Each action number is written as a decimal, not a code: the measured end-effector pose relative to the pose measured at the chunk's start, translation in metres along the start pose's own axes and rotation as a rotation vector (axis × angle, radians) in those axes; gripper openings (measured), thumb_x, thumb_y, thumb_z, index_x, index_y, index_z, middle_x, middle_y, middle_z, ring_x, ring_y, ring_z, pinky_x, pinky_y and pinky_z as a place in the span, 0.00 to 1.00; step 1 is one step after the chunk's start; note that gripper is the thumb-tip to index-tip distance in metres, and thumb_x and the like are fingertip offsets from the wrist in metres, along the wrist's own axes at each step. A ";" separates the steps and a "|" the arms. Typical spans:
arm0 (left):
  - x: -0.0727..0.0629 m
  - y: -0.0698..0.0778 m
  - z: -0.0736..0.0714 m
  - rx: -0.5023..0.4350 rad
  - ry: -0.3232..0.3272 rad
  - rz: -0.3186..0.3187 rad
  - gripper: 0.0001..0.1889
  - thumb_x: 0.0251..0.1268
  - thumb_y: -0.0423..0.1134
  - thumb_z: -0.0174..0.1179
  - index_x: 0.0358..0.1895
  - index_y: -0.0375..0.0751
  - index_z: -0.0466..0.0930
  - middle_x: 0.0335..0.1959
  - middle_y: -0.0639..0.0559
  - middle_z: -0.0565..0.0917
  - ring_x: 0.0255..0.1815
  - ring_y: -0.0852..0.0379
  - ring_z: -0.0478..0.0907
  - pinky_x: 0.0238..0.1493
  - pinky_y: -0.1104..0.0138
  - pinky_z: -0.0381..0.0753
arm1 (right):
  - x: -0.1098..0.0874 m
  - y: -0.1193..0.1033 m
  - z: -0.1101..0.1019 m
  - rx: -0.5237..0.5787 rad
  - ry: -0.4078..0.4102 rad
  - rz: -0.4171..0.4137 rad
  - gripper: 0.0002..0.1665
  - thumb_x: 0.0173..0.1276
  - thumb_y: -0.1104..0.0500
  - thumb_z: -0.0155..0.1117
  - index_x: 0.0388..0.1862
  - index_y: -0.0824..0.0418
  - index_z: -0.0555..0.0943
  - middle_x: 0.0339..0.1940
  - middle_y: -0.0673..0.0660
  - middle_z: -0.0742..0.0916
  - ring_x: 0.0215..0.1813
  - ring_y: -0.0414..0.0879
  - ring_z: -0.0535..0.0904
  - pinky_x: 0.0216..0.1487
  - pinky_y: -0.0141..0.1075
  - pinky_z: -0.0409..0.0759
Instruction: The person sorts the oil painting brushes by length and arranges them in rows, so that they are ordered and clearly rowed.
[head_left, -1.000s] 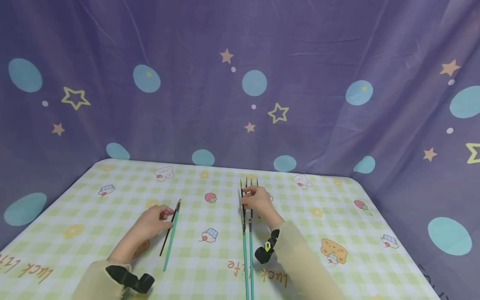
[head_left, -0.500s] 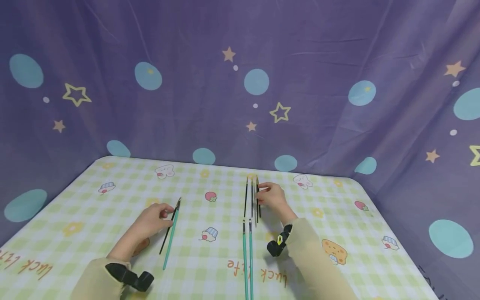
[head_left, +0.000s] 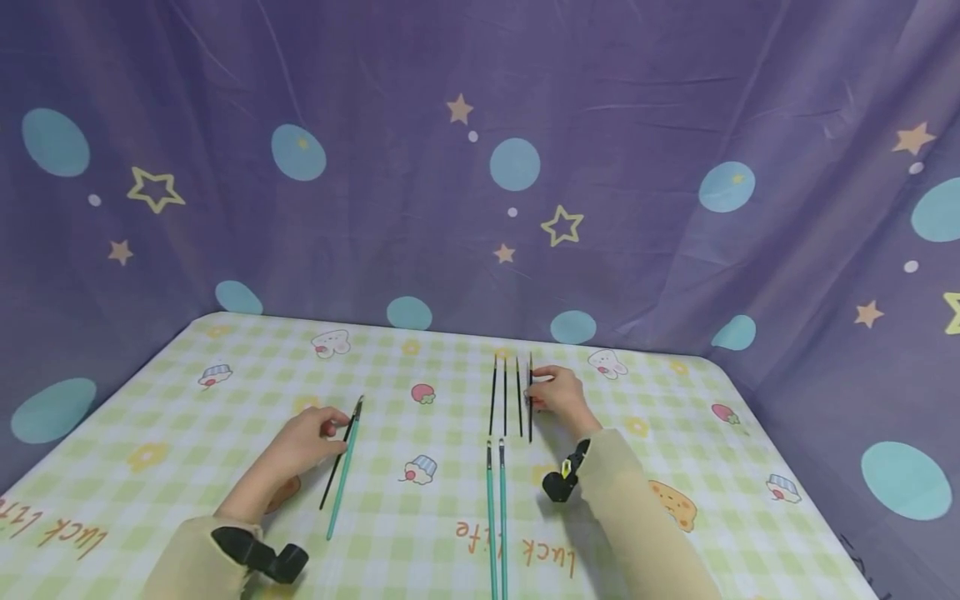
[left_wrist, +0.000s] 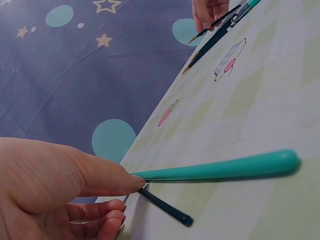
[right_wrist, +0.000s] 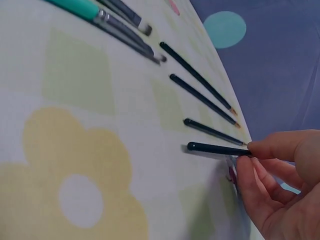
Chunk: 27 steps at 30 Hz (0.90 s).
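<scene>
My right hand (head_left: 561,393) pinches a thin black paintbrush (right_wrist: 215,149) between thumb and fingers, its bristles toward the back of the table. To its left lie three more thin black paintbrushes (head_left: 506,400), roughly parallel and spaced apart. My left hand (head_left: 303,442) pinches a teal paintbrush (head_left: 342,492) and a thin black paintbrush (head_left: 328,479) near their upper ends. These two cross close to the fingertips, and their handles spread apart toward the front. In the left wrist view the thumb covers part of the teal handle (left_wrist: 225,166).
Two teal paintbrushes (head_left: 503,508) lie side by side in front of the black row, running toward the near edge. A checked cloth with printed pictures covers the table (head_left: 420,533). Behind it hangs a purple curtain (head_left: 405,192) with stars and dots.
My right hand has moved right, carrying the black paintbrush from the left side of the row, over the others, to its right end. My left hand stays in place.
</scene>
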<state>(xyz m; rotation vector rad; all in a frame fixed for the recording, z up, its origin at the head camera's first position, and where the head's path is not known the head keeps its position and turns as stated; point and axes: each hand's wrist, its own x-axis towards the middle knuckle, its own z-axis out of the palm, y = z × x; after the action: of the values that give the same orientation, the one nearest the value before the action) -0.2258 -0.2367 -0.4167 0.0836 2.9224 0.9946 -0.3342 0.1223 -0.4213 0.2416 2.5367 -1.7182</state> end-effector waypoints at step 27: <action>0.000 0.002 -0.001 -0.009 -0.010 -0.038 0.19 0.53 0.36 0.61 0.50 0.35 0.75 0.33 0.47 0.69 0.34 0.52 0.65 0.31 0.65 0.63 | 0.005 0.005 0.005 -0.155 0.078 -0.041 0.18 0.52 0.66 0.66 0.45 0.63 0.81 0.28 0.60 0.84 0.17 0.40 0.77 0.22 0.32 0.78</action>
<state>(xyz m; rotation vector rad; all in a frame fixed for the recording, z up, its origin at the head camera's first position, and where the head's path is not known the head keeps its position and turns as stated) -0.2256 -0.2354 -0.4147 0.0322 2.8987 0.9979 -0.3387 0.1202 -0.4285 0.2542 2.7327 -1.5431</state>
